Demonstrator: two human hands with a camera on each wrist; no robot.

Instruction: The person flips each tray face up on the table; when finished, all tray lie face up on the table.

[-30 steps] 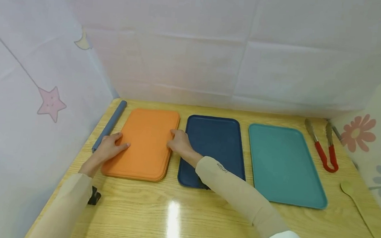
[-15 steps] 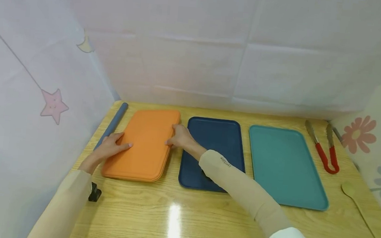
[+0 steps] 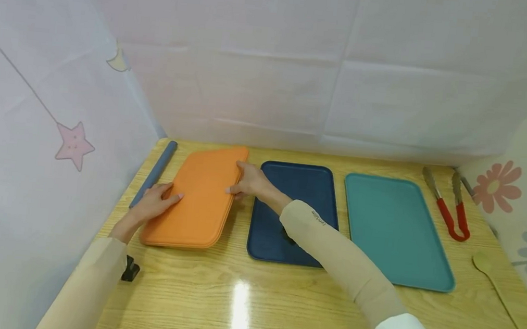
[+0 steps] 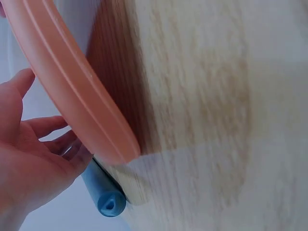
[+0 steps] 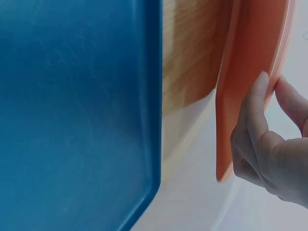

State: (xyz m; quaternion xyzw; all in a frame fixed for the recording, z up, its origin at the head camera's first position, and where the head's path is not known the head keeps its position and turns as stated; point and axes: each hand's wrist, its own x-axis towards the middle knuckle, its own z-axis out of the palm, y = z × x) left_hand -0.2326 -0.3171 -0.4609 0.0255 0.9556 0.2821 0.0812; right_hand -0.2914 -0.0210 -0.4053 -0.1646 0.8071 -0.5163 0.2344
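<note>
A flat orange case (image 3: 200,190) with rounded corners and a grooved edge lies tilted at the left of the table, its right side raised. My right hand (image 3: 255,180) pinches that raised edge, thumb on top and fingers underneath, as the right wrist view shows. At the opposite edge my left hand (image 3: 153,204) holds the case with its thumb over the top and its fingers at the side. In the left wrist view, a blue-grey rolled mat (image 4: 111,202) lies beyond the fingers. A dark blue tray (image 3: 292,188) sits beneath my right forearm.
A teal tray (image 3: 394,228) lies right of the dark blue one. Red-handled tongs (image 3: 451,217) and a yellowish long-handled spoon (image 3: 485,265) are at the far right. Printed cloth (image 3: 270,81) hangs around the back and sides of the table (image 3: 176,303).
The right side of the orange case has risen off the table and tilted leftward, with my right hand lifting its edge. My left hand has stayed at the left edge.
</note>
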